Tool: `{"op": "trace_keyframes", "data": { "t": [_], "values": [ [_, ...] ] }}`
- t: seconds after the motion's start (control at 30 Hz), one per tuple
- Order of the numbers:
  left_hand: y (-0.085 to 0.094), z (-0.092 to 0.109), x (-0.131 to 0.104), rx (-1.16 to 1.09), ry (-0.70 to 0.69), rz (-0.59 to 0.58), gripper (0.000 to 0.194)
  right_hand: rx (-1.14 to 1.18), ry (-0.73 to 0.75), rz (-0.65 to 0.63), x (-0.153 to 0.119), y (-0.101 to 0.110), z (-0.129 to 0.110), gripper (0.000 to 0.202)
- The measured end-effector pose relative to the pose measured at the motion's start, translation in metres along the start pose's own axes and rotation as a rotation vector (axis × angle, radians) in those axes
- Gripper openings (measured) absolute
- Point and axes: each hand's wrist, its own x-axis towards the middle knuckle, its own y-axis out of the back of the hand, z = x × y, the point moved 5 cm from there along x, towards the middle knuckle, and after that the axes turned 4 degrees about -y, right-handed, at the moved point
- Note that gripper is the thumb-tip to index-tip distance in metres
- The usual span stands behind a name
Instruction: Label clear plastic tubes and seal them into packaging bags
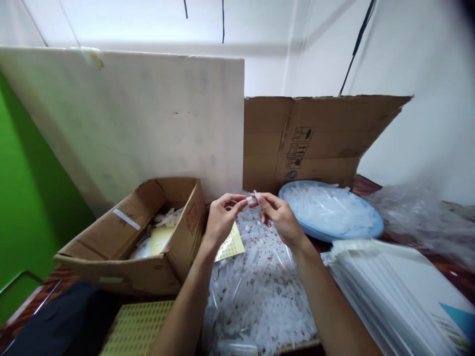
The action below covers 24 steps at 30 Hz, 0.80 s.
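Both hands meet at the middle of the head view, above a large heap of small white translucent plastic pieces [260, 287]. My left hand [225, 215] pinches one end of a small clear-white plastic piece [251, 200]. At the other end, my right hand [278, 212] has its thumb and index finger closed on the piece, its other fingers curled below. A yellow sticker sheet [232, 244] with rows of small marks lies on the heap beside my left wrist. The exact shape of the held piece is too small to tell.
An open cardboard box [185, 237] with white pieces and a yellow sheet stands left. A blue basin [322, 232] of white pieces sits at the back right, before cardboard [322, 128]. Stacked white sheets [401, 282] lie right; another sticker sheet [137, 329] and black material [70, 316] lie front left.
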Motion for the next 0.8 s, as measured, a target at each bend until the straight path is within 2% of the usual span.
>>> {"op": "trace_keyframes", "data": {
  "t": [0.2, 0.43, 0.5, 0.6, 0.7, 0.8],
  "values": [
    [0.003, -0.001, 0.001, 0.031, 0.016, 0.004, 0.025, -0.302, 0.133, 0.010, -0.002, 0.005, -0.010, 0.024],
    [0.000, 0.003, -0.001, 0.262, -0.073, -0.032, 0.046, -0.486, 0.243, -0.016, -0.007, -0.001, -0.021, 0.030],
    [0.001, 0.006, -0.001, 0.314, -0.093, -0.044, 0.050, -0.449, 0.248, -0.010, -0.008, -0.002, -0.023, 0.024],
    [0.004, 0.011, -0.001, 0.374, -0.133, -0.053, 0.052, -0.292, 0.157, -0.009, -0.007, -0.003, -0.018, 0.018],
    [0.005, 0.018, -0.002, 0.426, -0.214, -0.066, 0.046, -0.155, 0.041, -0.009, -0.004, -0.005, -0.009, 0.029],
    [0.008, 0.023, -0.002, 0.442, -0.250, -0.012, 0.044, -0.132, 0.026, 0.005, -0.004, -0.004, -0.009, 0.040]
  ]
}}
